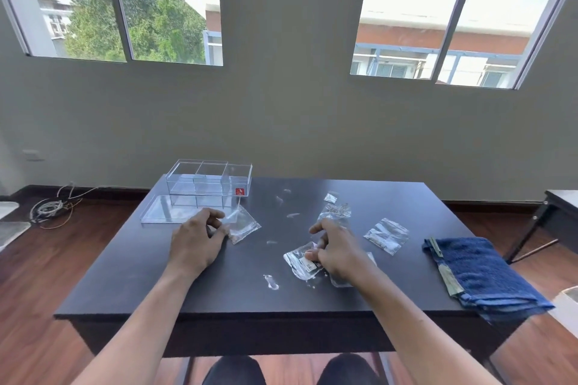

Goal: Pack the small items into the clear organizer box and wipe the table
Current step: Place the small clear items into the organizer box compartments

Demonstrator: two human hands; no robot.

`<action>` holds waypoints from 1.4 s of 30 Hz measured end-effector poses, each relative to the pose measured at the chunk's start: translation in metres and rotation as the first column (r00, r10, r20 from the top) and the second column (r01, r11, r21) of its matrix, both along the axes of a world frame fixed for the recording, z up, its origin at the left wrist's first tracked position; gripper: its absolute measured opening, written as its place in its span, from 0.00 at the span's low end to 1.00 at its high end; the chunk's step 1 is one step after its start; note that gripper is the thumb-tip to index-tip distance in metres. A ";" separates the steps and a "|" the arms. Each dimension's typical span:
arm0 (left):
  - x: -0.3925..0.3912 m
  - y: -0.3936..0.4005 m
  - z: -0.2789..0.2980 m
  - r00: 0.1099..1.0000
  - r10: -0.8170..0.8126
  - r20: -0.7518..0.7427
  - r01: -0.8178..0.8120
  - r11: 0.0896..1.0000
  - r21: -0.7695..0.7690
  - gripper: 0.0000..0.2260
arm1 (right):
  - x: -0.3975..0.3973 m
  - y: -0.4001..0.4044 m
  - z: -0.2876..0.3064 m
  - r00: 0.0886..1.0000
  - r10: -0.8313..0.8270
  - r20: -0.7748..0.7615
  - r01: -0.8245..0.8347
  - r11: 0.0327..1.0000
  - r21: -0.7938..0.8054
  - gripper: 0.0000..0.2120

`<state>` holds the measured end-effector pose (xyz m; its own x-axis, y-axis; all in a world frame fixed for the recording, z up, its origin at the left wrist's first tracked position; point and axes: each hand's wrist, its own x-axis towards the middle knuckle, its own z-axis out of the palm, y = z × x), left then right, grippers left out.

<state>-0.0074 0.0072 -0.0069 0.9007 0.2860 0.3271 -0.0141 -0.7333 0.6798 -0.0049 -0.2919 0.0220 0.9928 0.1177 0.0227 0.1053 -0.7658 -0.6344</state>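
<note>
A clear organizer box [209, 181] with three compartments stands open at the table's far left, its clear lid [169, 212] lying flat in front of it. My left hand [195, 242] pinches a small clear plastic bag [244, 225] just right of the lid. My right hand [336, 251] pinches another small clear bag [300, 261] near the table's middle. More small bags lie beyond: one [387, 235] to the right, one [336, 212] above my right hand, and a tiny one [330, 197] farther back. A folded blue towel [478, 272] lies at the table's right edge.
The dark table [250, 294] carries white smears, one [271, 282] near the front middle and others [283, 197] toward the back. A second table's corner [561, 206] stands to the right. Loose cables [51, 208] lie on the wooden floor at left.
</note>
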 end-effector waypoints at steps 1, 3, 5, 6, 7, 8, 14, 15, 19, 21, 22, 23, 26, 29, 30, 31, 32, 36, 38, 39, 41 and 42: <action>0.000 0.001 0.000 1.000 -0.008 0.000 0.008 1.000 -0.004 0.09 | 0.000 -0.001 0.000 1.000 -0.008 0.007 0.008 1.000 -0.017 0.20; -0.001 0.001 0.001 1.000 -0.016 0.010 0.016 1.000 -0.026 0.09 | 0.000 -0.006 0.003 0.999 -0.048 0.017 0.050 0.993 -0.104 0.24; -0.002 0.000 0.003 1.000 -0.012 0.024 0.013 0.997 -0.070 0.07 | 0.001 -0.011 0.006 0.996 -0.082 0.017 0.084 0.980 -0.180 0.26; -0.003 -0.001 0.003 0.999 -0.006 0.033 0.009 0.996 -0.092 0.05 | 0.002 -0.013 0.007 0.996 -0.085 0.015 0.086 0.978 -0.191 0.25; -0.004 -0.001 0.004 0.999 0.000 0.043 0.005 0.994 -0.107 0.04 | 0.002 -0.014 0.007 0.996 -0.091 0.014 0.092 0.978 -0.187 0.25; -0.004 -0.001 0.005 0.999 0.006 0.052 0.001 0.993 -0.118 0.02 | 0.004 -0.014 0.007 0.995 -0.100 0.022 0.102 0.979 -0.176 0.24; -0.009 -0.002 0.009 0.997 0.034 0.074 -0.019 0.981 -0.195 0.05 | 0.009 -0.012 0.008 0.991 -0.107 0.077 0.117 0.984 -0.135 0.14; -0.009 -0.002 0.009 0.996 0.039 0.075 -0.023 0.979 -0.200 0.05 | 0.010 -0.011 0.009 0.991 -0.116 0.069 0.124 0.986 -0.116 0.13; -0.009 -0.003 0.011 0.994 0.062 0.092 -0.040 0.972 -0.231 0.06 | 0.008 -0.010 0.019 0.986 -0.144 0.082 0.151 0.985 -0.087 0.19; -0.010 -0.004 0.013 0.994 0.068 0.087 -0.045 0.968 -0.247 0.06 | 0.002 -0.010 0.027 0.995 -0.097 0.033 0.101 0.978 -0.183 0.27; -0.010 -0.005 0.014 0.994 0.069 0.084 -0.046 0.969 -0.244 0.06 | -0.001 -0.010 0.030 0.997 -0.074 -0.008 0.070 0.965 -0.254 0.31; -0.010 -0.005 0.014 0.994 0.067 0.081 -0.046 0.970 -0.237 0.06 | -0.004 -0.009 0.033 0.998 -0.055 -0.042 0.038 0.945 -0.324 0.34; -0.010 -0.006 0.014 0.996 0.055 0.077 -0.037 0.975 -0.218 0.06 | -0.007 -0.005 0.033 0.995 -0.053 -0.081 0.012 0.898 -0.440 0.35; -0.012 -0.007 0.016 0.996 0.048 0.075 -0.031 0.977 -0.209 0.06 | -0.006 -0.004 0.037 0.992 -0.065 -0.112 0.020 0.932 -0.363 0.32; -0.012 -0.007 0.016 0.996 0.046 0.075 -0.030 0.978 -0.206 0.06 | -0.005 -0.004 0.039 0.991 -0.061 -0.117 0.018 0.942 -0.336 0.30; -0.013 -0.007 0.016 0.996 0.044 0.074 -0.028 0.978 -0.207 0.06 | -0.005 -0.002 0.040 0.992 -0.062 -0.111 0.022 0.945 -0.325 0.26; -0.013 -0.007 0.016 0.996 0.042 0.075 -0.026 0.978 -0.209 0.06 | -0.004 -0.001 0.040 0.993 -0.068 -0.099 0.033 0.947 -0.319 0.23; -0.013 -0.008 0.016 0.995 0.041 0.087 -0.021 0.976 -0.216 0.07 | 0.002 0.005 0.032 0.997 -0.076 -0.007 0.073 0.976 -0.206 0.12; -0.012 -0.008 0.016 0.994 0.055 0.096 -0.032 0.974 -0.224 0.07 | 0.002 0.007 0.036 0.993 -0.082 0.085 0.083 0.996 -0.012 0.09; -0.012 -0.007 0.016 0.993 0.066 0.101 -0.042 0.973 -0.228 0.07 | 0.001 0.009 0.043 0.986 -0.086 0.142 0.076 0.994 0.074 0.09; -0.011 -0.006 0.016 0.989 0.093 0.117 -0.062 0.967 -0.246 0.06 | 0.000 0.015 0.058 0.959 -0.097 0.268 0.043 0.979 0.200 0.08; -0.010 -0.006 0.016 0.985 0.108 0.131 -0.071 0.963 -0.261 0.06 | 0.001 0.019 0.064 0.939 -0.106 0.328 0.021 0.967 0.253 0.08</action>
